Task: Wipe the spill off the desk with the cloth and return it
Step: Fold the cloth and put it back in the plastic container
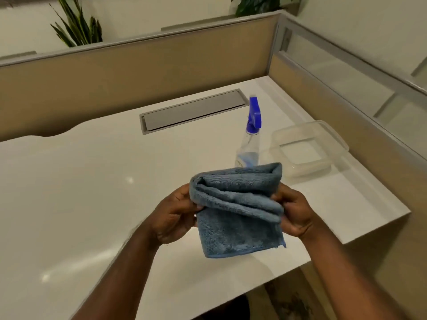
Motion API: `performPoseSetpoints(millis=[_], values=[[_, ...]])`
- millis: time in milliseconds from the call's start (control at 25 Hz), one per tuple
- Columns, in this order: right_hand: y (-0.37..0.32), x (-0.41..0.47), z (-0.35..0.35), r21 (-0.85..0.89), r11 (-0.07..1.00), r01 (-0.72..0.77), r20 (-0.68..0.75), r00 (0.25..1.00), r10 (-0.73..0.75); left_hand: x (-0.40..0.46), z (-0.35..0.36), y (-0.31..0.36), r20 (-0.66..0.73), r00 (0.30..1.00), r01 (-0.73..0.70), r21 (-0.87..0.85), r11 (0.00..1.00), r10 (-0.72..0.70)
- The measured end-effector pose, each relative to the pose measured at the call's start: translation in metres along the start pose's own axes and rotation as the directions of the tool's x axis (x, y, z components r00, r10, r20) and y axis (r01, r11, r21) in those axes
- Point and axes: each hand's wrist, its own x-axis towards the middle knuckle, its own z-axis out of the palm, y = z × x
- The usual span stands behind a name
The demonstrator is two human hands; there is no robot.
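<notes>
A blue-grey microfibre cloth hangs folded in the air above the white desk. My left hand pinches its left edge and my right hand pinches its right edge, both at the fold. The lower half of the cloth droops below my fingers. I see no clear wet patch on the desk surface, only light reflections.
A clear spray bottle with a blue trigger stands just behind the cloth. A clear plastic container sits to its right near the beige partition. A grey cable-tray lid is set into the desk's back. The desk edge runs close on the right.
</notes>
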Motion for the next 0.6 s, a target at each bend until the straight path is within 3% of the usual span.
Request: performPoseSetpoints(millis=[120, 200, 240, 360, 480, 600], values=[[-0.017, -0.006, -0.006, 0.000, 1.000, 0.021, 0.097, 0.995, -0.021, 0.021, 0.009, 0.007, 0.193, 0.981, 0.019, -0.060, 0.998, -0.007], [-0.027, -0.009, -0.011, -0.136, 0.987, 0.086, 0.048, 0.996, -0.080, 0.034, 0.017, 0.010, 0.228, 0.974, -0.039, 0.127, 0.991, 0.010], [-0.033, -0.012, -0.013, -0.288, 0.950, 0.119, -0.001, 0.992, -0.125, 0.042, 0.021, 0.011, 0.208, 0.978, -0.071, 0.283, 0.957, 0.012], [-0.055, -0.026, -0.017, -0.696, 0.712, 0.089, -0.108, 0.968, -0.226, 0.066, 0.037, 0.014, 0.200, 0.979, -0.153, 0.636, 0.757, 0.029], [-0.079, -0.045, -0.026, -0.774, 0.632, -0.044, -0.224, 0.952, -0.208, 0.094, 0.058, 0.005, 0.282, 0.944, -0.328, 0.778, 0.537, 0.169], [-0.108, -0.062, -0.040, -0.894, 0.445, -0.058, -0.233, 0.908, -0.349, 0.121, 0.087, -0.016, 0.350, 0.888, -0.442, 0.828, 0.345, 0.297]])
